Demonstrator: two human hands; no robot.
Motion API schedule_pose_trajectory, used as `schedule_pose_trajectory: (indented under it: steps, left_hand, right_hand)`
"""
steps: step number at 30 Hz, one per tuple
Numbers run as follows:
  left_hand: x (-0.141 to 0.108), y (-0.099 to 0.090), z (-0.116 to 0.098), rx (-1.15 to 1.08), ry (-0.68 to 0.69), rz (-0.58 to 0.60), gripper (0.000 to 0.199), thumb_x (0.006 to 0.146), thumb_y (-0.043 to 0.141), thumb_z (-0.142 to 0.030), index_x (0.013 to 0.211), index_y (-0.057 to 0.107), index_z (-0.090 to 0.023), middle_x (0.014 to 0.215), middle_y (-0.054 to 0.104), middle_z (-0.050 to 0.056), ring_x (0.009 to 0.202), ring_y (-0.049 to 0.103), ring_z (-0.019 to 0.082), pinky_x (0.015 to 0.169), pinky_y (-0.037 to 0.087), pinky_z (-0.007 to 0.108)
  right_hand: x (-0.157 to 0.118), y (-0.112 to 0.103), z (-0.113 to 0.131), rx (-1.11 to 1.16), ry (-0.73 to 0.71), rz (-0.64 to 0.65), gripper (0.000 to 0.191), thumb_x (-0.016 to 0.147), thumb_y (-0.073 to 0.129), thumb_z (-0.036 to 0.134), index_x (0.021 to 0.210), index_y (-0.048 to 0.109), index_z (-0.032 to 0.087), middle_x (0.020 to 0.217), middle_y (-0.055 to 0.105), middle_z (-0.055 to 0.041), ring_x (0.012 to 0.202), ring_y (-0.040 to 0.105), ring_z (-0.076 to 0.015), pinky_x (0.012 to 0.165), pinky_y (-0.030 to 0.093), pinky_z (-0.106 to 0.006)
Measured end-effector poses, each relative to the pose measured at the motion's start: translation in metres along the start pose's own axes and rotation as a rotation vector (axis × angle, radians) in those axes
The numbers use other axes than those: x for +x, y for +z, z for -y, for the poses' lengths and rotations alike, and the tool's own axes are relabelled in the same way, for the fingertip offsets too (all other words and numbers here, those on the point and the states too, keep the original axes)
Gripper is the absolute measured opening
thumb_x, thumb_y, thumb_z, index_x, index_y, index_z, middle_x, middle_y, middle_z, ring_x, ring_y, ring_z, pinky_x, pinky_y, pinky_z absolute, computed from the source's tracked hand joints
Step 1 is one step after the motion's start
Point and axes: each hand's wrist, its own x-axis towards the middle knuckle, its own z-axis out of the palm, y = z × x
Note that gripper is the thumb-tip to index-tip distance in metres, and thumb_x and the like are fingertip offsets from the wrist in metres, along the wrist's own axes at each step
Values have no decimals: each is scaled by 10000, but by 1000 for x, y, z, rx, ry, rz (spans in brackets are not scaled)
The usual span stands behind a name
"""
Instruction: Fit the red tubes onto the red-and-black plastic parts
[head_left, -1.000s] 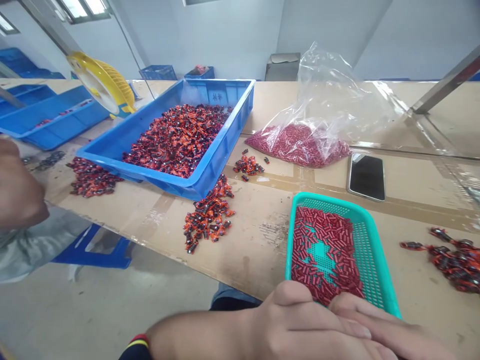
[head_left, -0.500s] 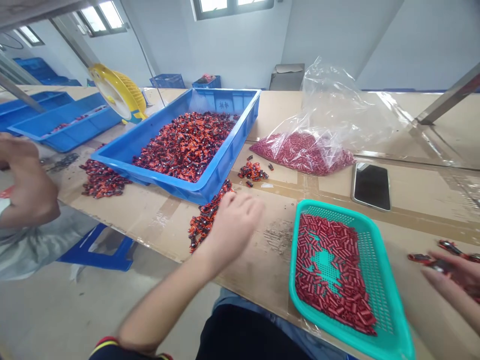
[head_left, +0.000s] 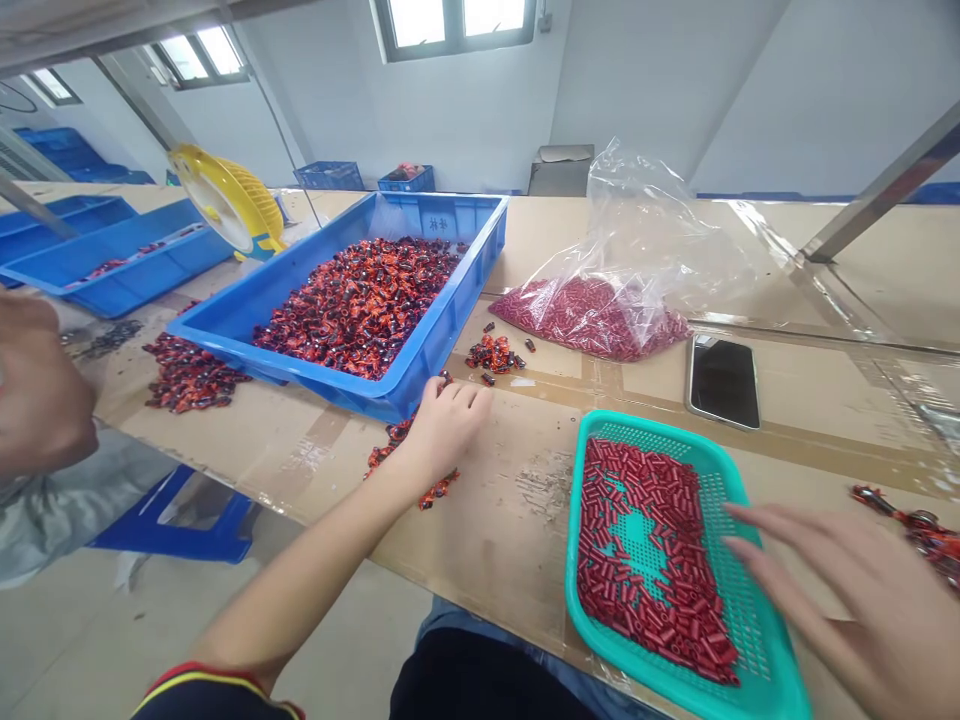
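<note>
Red tubes (head_left: 679, 530) lay in a green basket (head_left: 739, 600) beside the spread right hand (head_left: 862, 590); the left hand (head_left: 448, 425), grip unclear, partly covered orange-black components (head_left: 437, 491).

Dark red tubes (head_left: 686, 530); teal basket (head_left: 739, 590) (gridded with holes); blue tray (head_left: 315, 378); orange and black parts (head_left: 360, 310).

Bright glare at window (head_left: 493, 15), glints on plastic bag (head_left: 611, 285) (hands (head_left: 862, 585) soft, right blurrier)

Red tubes (head_left: 686, 550) lie loose in teal bskt (head_left: 652, 424), blk/orange pcs (head_left: 439, 490) heaped L & R.
</note>
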Motion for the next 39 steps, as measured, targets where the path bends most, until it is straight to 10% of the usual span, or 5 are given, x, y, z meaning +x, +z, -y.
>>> schedule_pose_trajectory:
  steps: [7,21,39]
  left_hand:
    - [-31,-6,-54,-531,8,-127,103,1050,518,-200,1066,617,-178,980,730,73,842,712,164,744,586,266]
    - [-65,-17,-95,-794,98,-209,264,974,662,-47,1156,607,-229,1124,690,16,1111,665,121,1002,523,221]
    - [-69,-25,-116,-890,221,-175,291,971,692,-72,1224,630,-202,1059,735,30,1004,701,131,944,564,231]
  right_hand:
    - [25,62,46,-328,-197,43,332,1108,365,229,1136,686,148,981,734,-112,865,655,-283,751,442,-415]
    - [20,61,48,-327,-63,167,245,983,443,42,874,617,175,785,615,-77,753,563,-251,689,351,-368]
    - [43,-7,131,739,100,41,36,1043,651,235,1047,625,258,949,661,13,879,681,-114,771,580,-203]
